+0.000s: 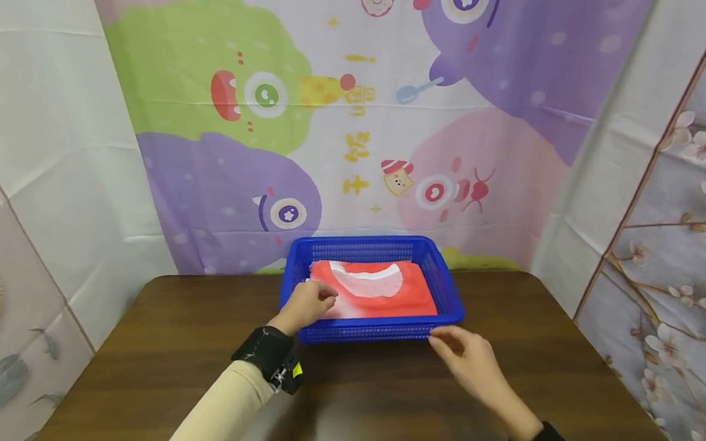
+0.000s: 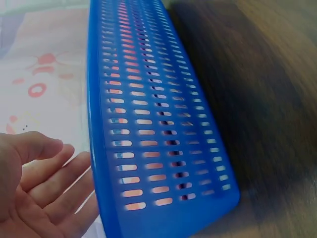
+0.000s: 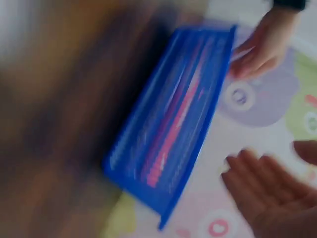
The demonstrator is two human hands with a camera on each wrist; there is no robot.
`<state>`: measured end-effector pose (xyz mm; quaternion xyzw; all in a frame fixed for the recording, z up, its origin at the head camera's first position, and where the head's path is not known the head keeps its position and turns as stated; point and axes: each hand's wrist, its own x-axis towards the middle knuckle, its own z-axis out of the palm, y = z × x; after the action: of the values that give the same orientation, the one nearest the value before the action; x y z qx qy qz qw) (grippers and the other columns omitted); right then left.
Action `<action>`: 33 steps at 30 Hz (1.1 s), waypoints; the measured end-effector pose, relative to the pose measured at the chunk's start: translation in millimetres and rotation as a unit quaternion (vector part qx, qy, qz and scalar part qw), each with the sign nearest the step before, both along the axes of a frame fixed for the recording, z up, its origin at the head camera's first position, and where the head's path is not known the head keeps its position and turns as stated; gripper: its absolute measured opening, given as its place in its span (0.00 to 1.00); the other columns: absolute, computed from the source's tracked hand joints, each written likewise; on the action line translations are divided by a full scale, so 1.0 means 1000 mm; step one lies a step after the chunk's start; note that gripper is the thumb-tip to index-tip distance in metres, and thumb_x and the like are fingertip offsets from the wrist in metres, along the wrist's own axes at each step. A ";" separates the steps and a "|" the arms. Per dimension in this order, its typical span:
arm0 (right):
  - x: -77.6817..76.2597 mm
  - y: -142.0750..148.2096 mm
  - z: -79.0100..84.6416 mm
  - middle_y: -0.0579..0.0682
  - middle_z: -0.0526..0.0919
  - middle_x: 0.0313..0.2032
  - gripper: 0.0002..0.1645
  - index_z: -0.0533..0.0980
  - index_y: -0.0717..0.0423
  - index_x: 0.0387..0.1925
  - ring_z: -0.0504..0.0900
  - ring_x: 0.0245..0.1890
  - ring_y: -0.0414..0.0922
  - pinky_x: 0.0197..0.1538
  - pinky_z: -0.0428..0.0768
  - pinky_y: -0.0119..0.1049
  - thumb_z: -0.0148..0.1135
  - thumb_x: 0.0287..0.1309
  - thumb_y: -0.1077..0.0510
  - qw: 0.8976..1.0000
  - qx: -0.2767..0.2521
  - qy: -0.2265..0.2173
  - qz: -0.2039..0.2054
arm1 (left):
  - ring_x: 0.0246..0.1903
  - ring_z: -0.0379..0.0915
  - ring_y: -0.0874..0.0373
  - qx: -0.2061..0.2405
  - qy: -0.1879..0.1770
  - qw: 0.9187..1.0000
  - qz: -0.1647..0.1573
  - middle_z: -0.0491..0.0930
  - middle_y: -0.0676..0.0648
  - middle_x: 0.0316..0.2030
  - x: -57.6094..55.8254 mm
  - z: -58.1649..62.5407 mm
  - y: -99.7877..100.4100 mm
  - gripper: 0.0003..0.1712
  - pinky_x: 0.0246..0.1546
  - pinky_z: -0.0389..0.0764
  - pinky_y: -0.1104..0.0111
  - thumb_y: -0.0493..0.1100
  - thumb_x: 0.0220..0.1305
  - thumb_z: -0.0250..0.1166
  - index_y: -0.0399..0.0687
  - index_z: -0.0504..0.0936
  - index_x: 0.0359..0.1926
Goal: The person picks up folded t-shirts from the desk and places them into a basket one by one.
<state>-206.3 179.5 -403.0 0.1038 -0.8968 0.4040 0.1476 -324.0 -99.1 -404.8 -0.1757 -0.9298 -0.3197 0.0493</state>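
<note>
A blue plastic basket [image 1: 376,333] with slotted sides stands on the table, and inside it lies a folded red and white cloth [image 1: 415,294]. My left hand [image 1: 307,305] is over the basket's front left corner, its fingers loosely bent and holding nothing. In the left wrist view, the fingers [image 2: 69,186] are spread beside the basket rim [image 2: 96,163]. Just off the front right corner is my right hand [image 1: 469,358], thumb and fingers apart with nothing between them. The right wrist view, blurred, shows that hand [image 3: 272,193] apart from the basket wall [image 3: 163,114].
The brown wooden table [image 1: 376,413] has its far edge close behind the basket. A cartoon-printed curtain [image 1: 359,132] hangs behind, with flower-printed cloth [image 1: 680,284] along the right side and pale cloth [image 1: 55,90] on the left.
</note>
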 end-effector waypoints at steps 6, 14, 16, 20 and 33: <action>-0.074 0.003 0.006 0.45 0.70 0.18 0.19 0.79 0.61 0.27 0.69 0.22 0.40 0.32 0.69 0.32 0.52 0.69 0.54 0.986 0.150 -0.023 0.062 | 0.27 0.71 0.55 -0.065 -0.006 0.997 -0.031 0.78 0.46 0.22 -0.003 -0.003 0.016 0.14 0.37 0.74 0.65 0.37 0.65 0.56 0.34 0.84 0.28; -0.118 -0.005 -0.014 0.58 0.87 0.33 0.24 0.83 0.65 0.33 0.84 0.38 0.53 0.51 0.79 0.49 0.46 0.70 0.53 0.960 0.227 -0.137 0.089 | 0.55 0.77 0.45 -0.155 -0.111 0.982 -0.014 0.83 0.37 0.51 -0.005 -0.020 0.034 0.26 0.64 0.71 0.57 0.45 0.72 0.41 0.32 0.81 0.47; -0.121 -0.009 -0.015 0.60 0.86 0.37 0.25 0.82 0.66 0.38 0.83 0.41 0.54 0.54 0.78 0.50 0.45 0.70 0.51 0.950 0.247 -0.164 0.094 | 0.59 0.74 0.44 -0.166 -0.134 0.977 -0.005 0.80 0.35 0.55 -0.005 -0.020 0.036 0.28 0.67 0.68 0.57 0.46 0.73 0.40 0.30 0.78 0.53; -0.123 -0.016 -0.011 0.67 0.81 0.52 0.29 0.76 0.69 0.53 0.78 0.55 0.61 0.63 0.72 0.55 0.42 0.71 0.48 0.934 0.273 -0.210 0.091 | 0.62 0.72 0.45 -0.170 -0.161 0.972 0.010 0.77 0.37 0.59 -0.003 -0.016 0.036 0.29 0.68 0.67 0.57 0.49 0.73 0.40 0.32 0.76 0.58; -0.121 -0.037 -0.012 0.65 0.82 0.51 0.30 0.77 0.68 0.51 0.80 0.53 0.60 0.62 0.74 0.56 0.42 0.71 0.46 0.922 0.328 -0.197 0.066 | 0.60 0.73 0.46 -0.149 -0.165 0.974 0.031 0.78 0.39 0.59 0.002 -0.011 0.026 0.29 0.67 0.69 0.56 0.50 0.73 0.40 0.35 0.77 0.57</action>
<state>-327.5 142.8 -414.6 0.1237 -0.9811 0.1088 -0.1013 -322.1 -73.1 -415.9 -0.0966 -0.9672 -0.2006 -0.1221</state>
